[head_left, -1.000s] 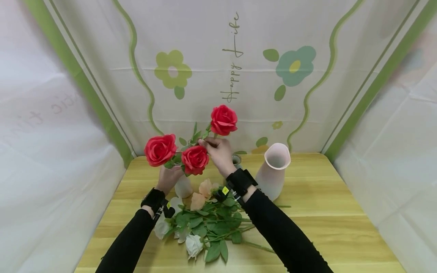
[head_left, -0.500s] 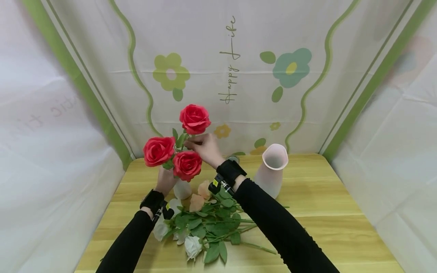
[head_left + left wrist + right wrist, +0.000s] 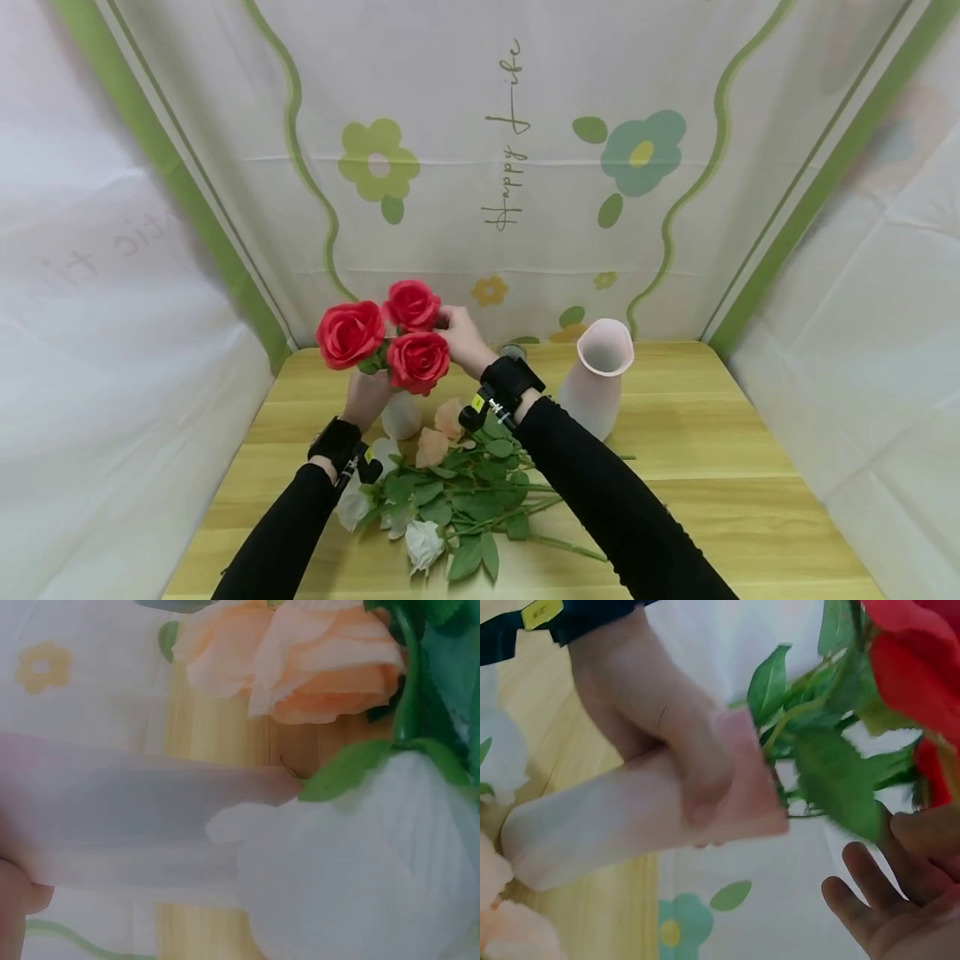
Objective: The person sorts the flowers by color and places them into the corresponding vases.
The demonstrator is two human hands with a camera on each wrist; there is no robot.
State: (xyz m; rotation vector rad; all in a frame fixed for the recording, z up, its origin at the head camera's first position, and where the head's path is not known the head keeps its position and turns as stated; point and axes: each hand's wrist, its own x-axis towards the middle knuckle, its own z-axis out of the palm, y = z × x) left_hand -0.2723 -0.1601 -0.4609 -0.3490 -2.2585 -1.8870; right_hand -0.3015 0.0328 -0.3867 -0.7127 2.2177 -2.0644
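Observation:
My left hand (image 3: 366,397) grips a small pink-and-white vase (image 3: 401,415) by its neck; the right wrist view shows the fingers wrapped just under the pink rim of this vase (image 3: 607,817). Green stems and leaves (image 3: 832,769) come out of its mouth. Above it cluster three red roses: one at left (image 3: 350,335), one at front (image 3: 418,362) and one at back (image 3: 412,306). Beside the back rose, my right hand (image 3: 463,340) pinches with thumb and index finger, apparently on that rose; petals and leaves hide the exact contact.
White roses (image 3: 425,544) and peach roses (image 3: 432,446) lie with leafy stems (image 3: 480,500) on the wooden table (image 3: 712,467) nearer me. A taller pink-and-white vase (image 3: 596,392) stands at right. Partly behind my right wrist is a small grey vessel (image 3: 513,352).
My right hand has brought the third red rose leftward, then lowered it among the other two. The left hand has kept its grip on the vase.

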